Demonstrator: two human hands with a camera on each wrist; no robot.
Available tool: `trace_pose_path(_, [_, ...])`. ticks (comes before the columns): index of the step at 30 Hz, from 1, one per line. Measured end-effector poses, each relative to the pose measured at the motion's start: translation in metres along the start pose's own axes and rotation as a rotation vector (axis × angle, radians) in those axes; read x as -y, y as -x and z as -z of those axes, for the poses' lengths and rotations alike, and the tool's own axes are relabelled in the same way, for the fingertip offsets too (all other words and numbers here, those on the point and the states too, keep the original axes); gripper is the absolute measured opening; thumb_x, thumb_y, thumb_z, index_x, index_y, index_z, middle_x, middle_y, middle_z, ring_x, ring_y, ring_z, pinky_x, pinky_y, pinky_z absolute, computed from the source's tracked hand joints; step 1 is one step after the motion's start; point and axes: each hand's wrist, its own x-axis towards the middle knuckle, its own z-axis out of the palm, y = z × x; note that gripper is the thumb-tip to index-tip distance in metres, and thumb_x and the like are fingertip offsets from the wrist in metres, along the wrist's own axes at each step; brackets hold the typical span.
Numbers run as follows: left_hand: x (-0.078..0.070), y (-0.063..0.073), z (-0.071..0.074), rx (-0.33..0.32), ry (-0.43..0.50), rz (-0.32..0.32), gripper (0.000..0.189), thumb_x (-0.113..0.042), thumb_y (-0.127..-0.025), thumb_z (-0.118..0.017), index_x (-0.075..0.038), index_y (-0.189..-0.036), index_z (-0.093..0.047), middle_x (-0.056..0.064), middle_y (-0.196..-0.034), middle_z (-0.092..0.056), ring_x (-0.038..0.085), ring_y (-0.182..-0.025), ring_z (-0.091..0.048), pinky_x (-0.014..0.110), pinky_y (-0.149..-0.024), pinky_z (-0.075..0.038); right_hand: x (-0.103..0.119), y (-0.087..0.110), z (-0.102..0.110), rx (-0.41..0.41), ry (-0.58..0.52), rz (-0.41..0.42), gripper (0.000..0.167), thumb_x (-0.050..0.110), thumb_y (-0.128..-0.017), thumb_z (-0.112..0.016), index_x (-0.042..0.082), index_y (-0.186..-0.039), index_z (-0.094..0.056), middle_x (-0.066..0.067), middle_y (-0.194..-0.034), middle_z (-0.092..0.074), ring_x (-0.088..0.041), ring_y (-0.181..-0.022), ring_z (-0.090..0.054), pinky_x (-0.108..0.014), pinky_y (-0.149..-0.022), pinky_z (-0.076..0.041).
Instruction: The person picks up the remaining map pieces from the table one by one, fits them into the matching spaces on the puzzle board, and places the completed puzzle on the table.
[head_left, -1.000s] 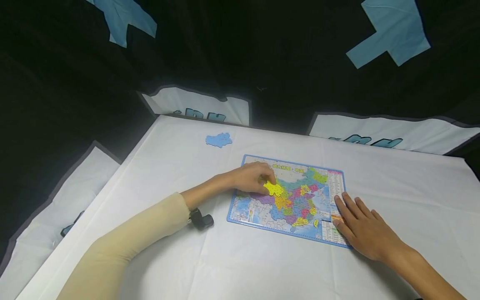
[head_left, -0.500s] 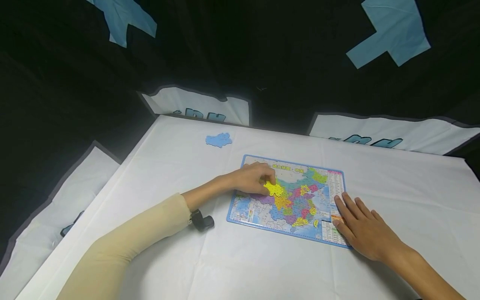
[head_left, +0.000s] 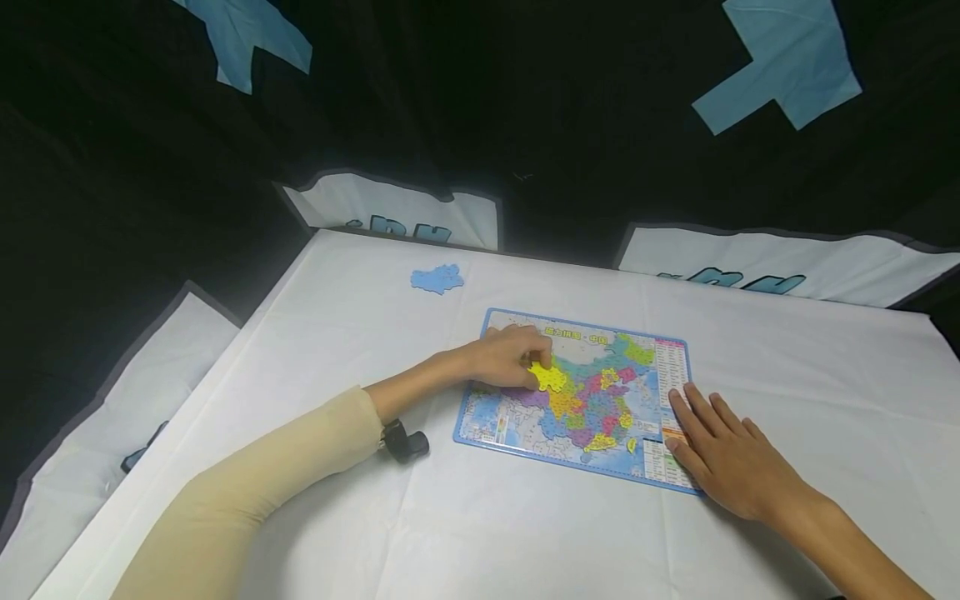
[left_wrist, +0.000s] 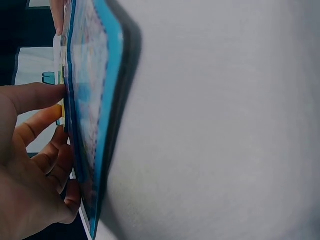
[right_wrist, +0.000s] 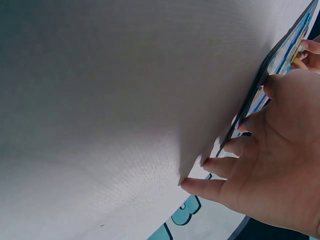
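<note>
A map puzzle board (head_left: 517, 450) with a blue rim lies flat on the white table. Over its left half, my left hand (head_left: 506, 356) pinches a yellow puzzle piece (head_left: 551, 377) between thumb and fingers, right at the map's surface. Whether the piece sits fully flat, I cannot tell. In the left wrist view, thumb and curled fingers (left_wrist: 42, 127) meet the board's face. My right hand (head_left: 738, 462) lies spread over the board's lower right corner, fingers straight, touching board and cloth. Beyond the board, a blue puzzle piece (head_left: 437, 279) lies on the table.
White cloth covers the table (head_left: 525, 533), whose far edge meets a black curtain (head_left: 525, 125). Blue patches (head_left: 787, 58) hang on the curtain. A small black device (head_left: 405, 443) is strapped at the left wrist, beside a beige sleeve (head_left: 300, 454).
</note>
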Motion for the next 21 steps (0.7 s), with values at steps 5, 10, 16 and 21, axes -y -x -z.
trace_pose_path(5, [-0.0018, 0.002, 0.0005, 0.008, -0.021, 0.007, 0.02, -0.021, -0.085, -0.074, -0.021, -0.103, -0.066, -0.006, -0.104, -0.057, 0.016, -0.102, -0.049, 0.043, -0.088, -0.034, 0.0005, -0.0002, -0.0004, -0.001, -0.004, -0.002, 0.071, 0.05, -0.104, -0.041, 0.002, -0.156, -0.029, -0.023, -0.16, -0.022, -0.052, -0.142, -0.021, -0.073, -0.104, -0.02])
trace_pose_path(10, [-0.0026, 0.0042, -0.0006, -0.006, -0.057, -0.004, 0.018, -0.022, -0.086, -0.073, -0.021, -0.103, -0.066, -0.007, -0.102, -0.056, 0.015, -0.097, -0.049, 0.04, -0.085, -0.035, 0.0003, -0.0005, -0.0002, -0.001, -0.003, 0.0, 0.071, 0.05, -0.104, -0.04, 0.003, -0.156, -0.028, -0.023, -0.16, -0.022, -0.052, -0.142, -0.021, -0.073, -0.105, -0.019])
trace_pose_path(16, [-0.0053, 0.0095, -0.0013, -0.027, -0.064, -0.026, 0.015, -0.018, -0.089, -0.073, -0.019, -0.103, -0.068, -0.006, -0.1, -0.056, 0.013, -0.092, -0.051, 0.037, -0.084, -0.038, -0.0002, -0.0008, 0.0001, 0.008, -0.005, 0.0, 0.072, 0.051, -0.104, -0.04, 0.003, -0.156, -0.028, -0.023, -0.16, -0.021, -0.052, -0.142, -0.02, -0.073, -0.105, -0.019])
trace_pose_path(21, [-0.0024, 0.0093, -0.0006, -0.028, 0.008, -0.027, 0.016, -0.017, -0.089, -0.074, -0.017, -0.104, -0.07, -0.004, -0.103, -0.057, 0.013, -0.094, -0.052, 0.031, -0.086, -0.043, -0.0006, -0.0008, -0.0005, 0.006, -0.005, -0.005, 0.071, 0.05, -0.104, -0.04, 0.003, -0.156, -0.028, -0.024, -0.16, -0.022, -0.052, -0.142, -0.02, -0.073, -0.105, -0.019])
